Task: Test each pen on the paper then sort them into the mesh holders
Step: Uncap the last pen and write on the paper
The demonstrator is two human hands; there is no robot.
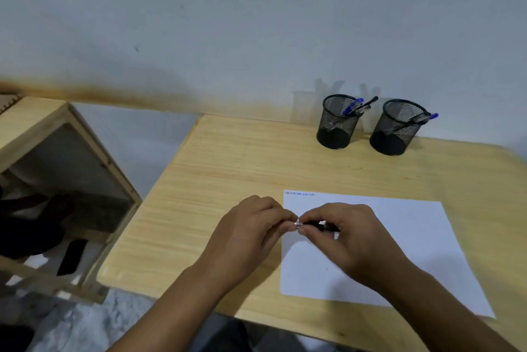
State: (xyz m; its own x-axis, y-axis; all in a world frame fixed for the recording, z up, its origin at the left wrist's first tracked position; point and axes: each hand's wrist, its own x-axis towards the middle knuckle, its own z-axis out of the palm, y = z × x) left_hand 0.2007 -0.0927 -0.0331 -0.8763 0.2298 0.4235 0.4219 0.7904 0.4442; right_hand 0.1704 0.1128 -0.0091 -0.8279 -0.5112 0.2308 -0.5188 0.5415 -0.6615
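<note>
Wooden table (228, 169) against a plain grey wall, with a wooden shelf unit (65, 180) to its left.
Both hands meet over the near-left edge of the white paper (399, 237): left hand (245, 240) and right hand (353, 240) pinch a pen (302, 225) between fingertips. Two black mesh holders (336, 123) (395, 129) holding pens stand far right.

A plain home study corner: wooden desk (228, 169) against a bare wall (256, 23), beside a wooden shelf (94, 163).
</note>
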